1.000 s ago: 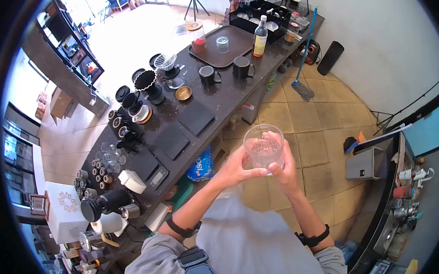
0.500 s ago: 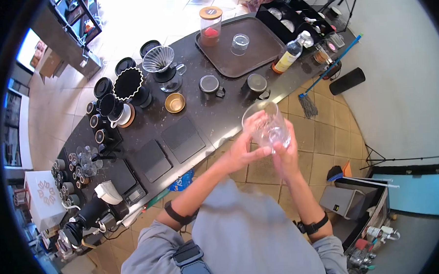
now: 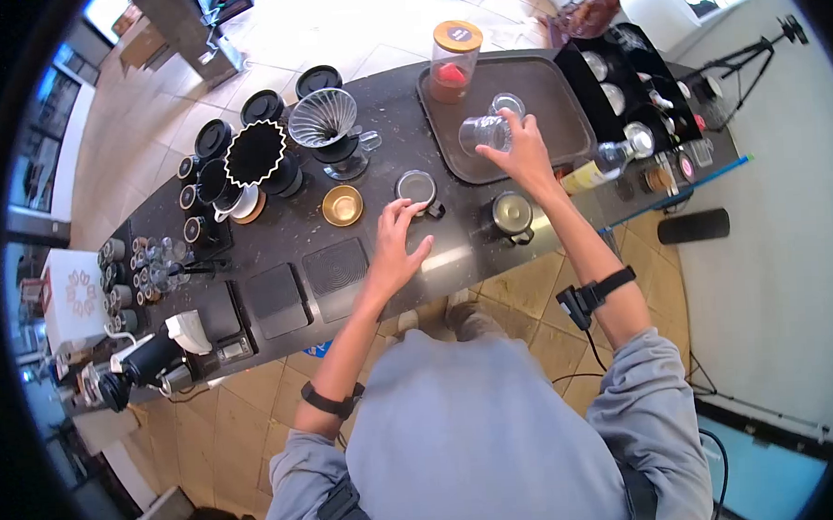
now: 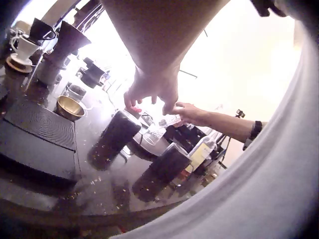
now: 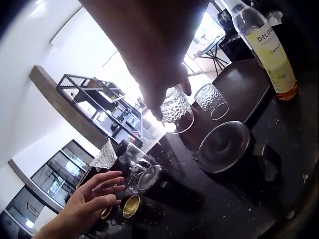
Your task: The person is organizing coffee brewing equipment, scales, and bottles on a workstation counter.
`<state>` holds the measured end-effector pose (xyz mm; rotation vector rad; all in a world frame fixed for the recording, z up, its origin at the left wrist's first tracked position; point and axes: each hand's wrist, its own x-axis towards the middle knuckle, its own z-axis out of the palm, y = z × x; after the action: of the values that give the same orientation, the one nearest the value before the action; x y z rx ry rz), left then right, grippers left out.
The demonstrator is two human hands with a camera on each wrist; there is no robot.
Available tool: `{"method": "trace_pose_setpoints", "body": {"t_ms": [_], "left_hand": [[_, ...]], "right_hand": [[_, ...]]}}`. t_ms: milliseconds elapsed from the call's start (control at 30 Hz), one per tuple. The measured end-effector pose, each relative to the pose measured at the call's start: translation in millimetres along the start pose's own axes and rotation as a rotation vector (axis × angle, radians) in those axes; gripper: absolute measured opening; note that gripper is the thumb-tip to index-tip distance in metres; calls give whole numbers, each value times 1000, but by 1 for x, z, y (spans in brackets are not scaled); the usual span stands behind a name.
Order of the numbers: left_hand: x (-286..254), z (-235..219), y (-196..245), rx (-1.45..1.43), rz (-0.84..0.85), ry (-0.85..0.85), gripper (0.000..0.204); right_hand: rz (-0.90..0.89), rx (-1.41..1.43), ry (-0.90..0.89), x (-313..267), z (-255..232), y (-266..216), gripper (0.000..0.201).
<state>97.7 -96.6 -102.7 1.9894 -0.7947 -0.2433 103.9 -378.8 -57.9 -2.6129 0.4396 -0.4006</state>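
Right hand (image 3: 526,153): grip grasping a textured glass (image 3: 482,133), fingers curled round its side; the glass is tilted toward horizontal, over the brown tray (image 3: 559,114)
Textured glass, right wrist view (image 5: 177,109): held just above the tray, mouth facing down and away from the palm
Second glass (image 3: 505,105): upright on the same tray, just beside the held glass
Lidded jar (image 3: 450,60): upright at the tray's far left corner, red contents, wooden lid
Left hand (image 3: 398,245): grip released, fingers spread and straight, holding nothing; fingertips just at the near rim of a black mug (image 3: 417,188)
Left hand, left wrist view (image 4: 152,89): hovering above the black mug (image 4: 113,138), contact cannot be told
Second black mug (image 3: 512,216): on the surface between the two forearms, near the tray's front edge
Gold bowl (image 3: 343,206): on the surface left of the first mug
Bottle (image 5: 263,46): yellow label, standing right of the tray
Surface (image 3: 375,150): dark, speckled, carrying drippers, black mats and cups along its left part
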Motion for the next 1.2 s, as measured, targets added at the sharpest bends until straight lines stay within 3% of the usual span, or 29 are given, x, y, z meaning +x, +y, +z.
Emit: {"method": "trace_pose_setpoints", "body": {"t_ms": [67, 267, 500, 633, 733, 833, 900, 933, 1000, 1167, 1200], "left_hand": [[15, 7, -5, 94, -16, 28, 59], [51, 25, -4, 500, -47, -12, 80], [72, 33, -10, 604, -153, -174, 83], [80, 33, -13, 586, -172, -172, 81], [85, 35, -11, 556, -254, -213, 81], [86, 39, -14, 548, -270, -196, 79], [87, 41, -16, 534, -278, -184, 80], [88, 42, -18, 527, -276, -178, 78], [87, 43, -20, 514, -281, -176, 77], [86, 43, -25, 480, -262, -176, 76], [82, 43, -24, 473, -254, -159, 76]], "right_hand": [[-67, -161, -100, 20, 17, 12, 74], [-238, -238, -254, 48, 52, 41, 76], [-313, -214, -327, 53, 66, 56, 76], [-303, -179, -374, 50, 64, 59, 78], [-302, -158, -249, 37, 45, 50, 83], [-457, 103, -190, 10, 6, 40, 87], [-386, 163, -496, -13, -9, 46, 89], [-394, 168, -495, -25, -17, 46, 89], [-402, 14, -677, -46, -28, 47, 89], [-450, -37, -691, -79, -5, 73, 89], [-394, -21, -684, -80, -7, 73, 88]]}}
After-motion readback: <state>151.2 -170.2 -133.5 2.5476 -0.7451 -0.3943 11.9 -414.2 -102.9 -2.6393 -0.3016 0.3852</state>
